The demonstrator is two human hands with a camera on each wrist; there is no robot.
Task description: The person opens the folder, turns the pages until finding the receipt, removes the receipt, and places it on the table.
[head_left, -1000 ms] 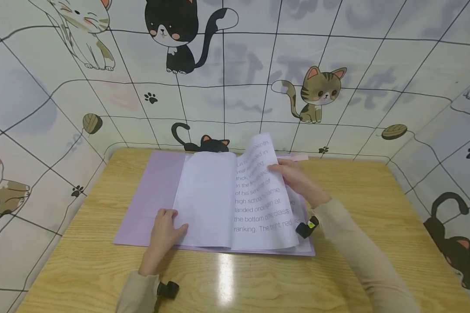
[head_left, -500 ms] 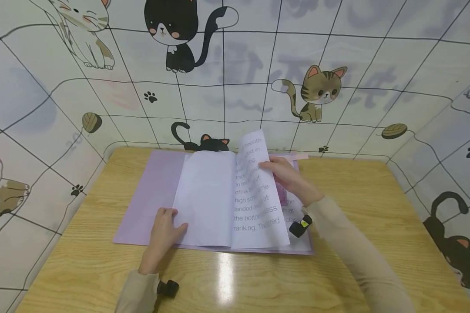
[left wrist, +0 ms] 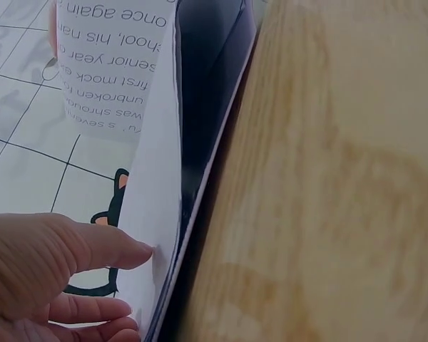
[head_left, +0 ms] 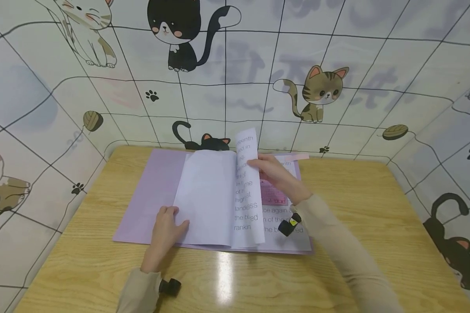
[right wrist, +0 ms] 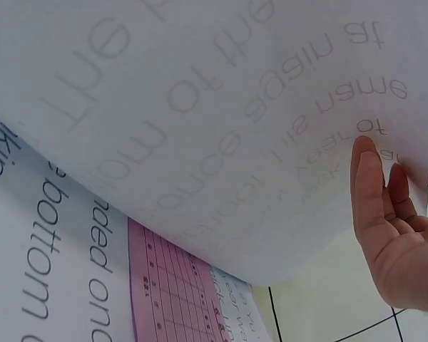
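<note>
A booklet with a purple cover lies spread on the wooden table. My right hand pinches the right edge of a printed page, which stands lifted and bowed towards the left. In the right wrist view, the fingers lie behind the raised page, and its print shows through. Under it is another printed page with a pink gridded card on it, partly hidden by the hand and the raised page. My left hand rests at the lower left edge of the blank left page, thumb spread apart from the fingers.
A pale pink strip sticks out at the booklet's upper right corner. Wooden table surface lies around the booklet. A wall covering with cartoon cats rises behind the table and at both sides.
My right hand has moved left with the page, which now bows further over. More of the page below and the pink card has come into sight. My left hand has stayed in place.
</note>
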